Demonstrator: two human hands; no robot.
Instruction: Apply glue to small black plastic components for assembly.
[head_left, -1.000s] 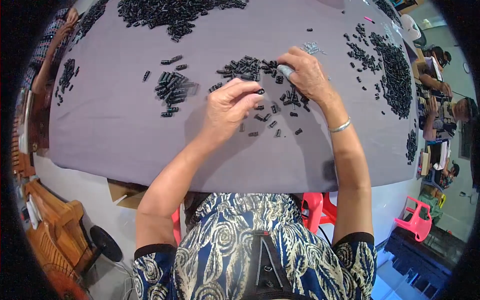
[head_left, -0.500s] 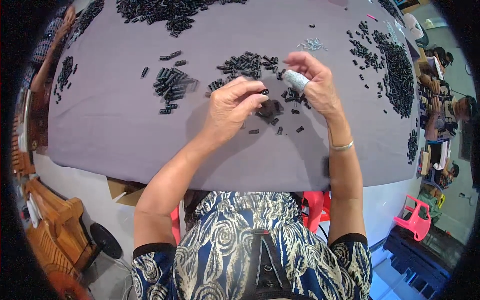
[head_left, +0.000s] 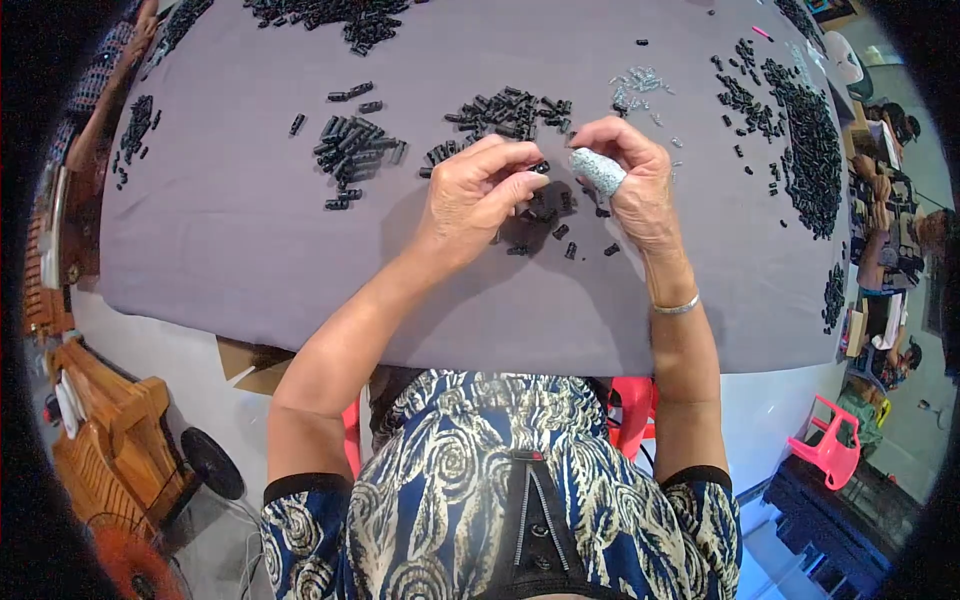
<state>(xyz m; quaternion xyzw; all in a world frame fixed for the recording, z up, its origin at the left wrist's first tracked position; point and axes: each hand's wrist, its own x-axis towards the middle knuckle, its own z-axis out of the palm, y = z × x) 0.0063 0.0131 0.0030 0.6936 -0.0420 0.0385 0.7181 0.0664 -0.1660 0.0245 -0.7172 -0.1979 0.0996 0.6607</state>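
Note:
My left hand (head_left: 478,195) is closed in a pinch on a small black plastic piece (head_left: 540,167), which shows at the fingertips. Just to the right is my right hand (head_left: 632,175), its thumb wrapped in a grey speckled cover (head_left: 598,171). Thumb and index finger curl close together there; whatever they may hold is too small to make out. The two hands are a short way apart above the table. Loose black pieces (head_left: 571,250) lie beneath them, partly hidden by the hands. A heap of similar black pieces (head_left: 507,112) sits just beyond.
Grey cloth covers the table (head_left: 250,240). Another black heap (head_left: 350,150) lies left, a larger one (head_left: 810,165) right. Small clear pieces (head_left: 640,85) are scattered behind my right hand. Other people sit at the table's far left and right. A pink stool (head_left: 828,445) stands right.
The right hand's fingers have drawn in toward its thumb. My left hand still pinches the black piece. The whole view has shifted slightly.

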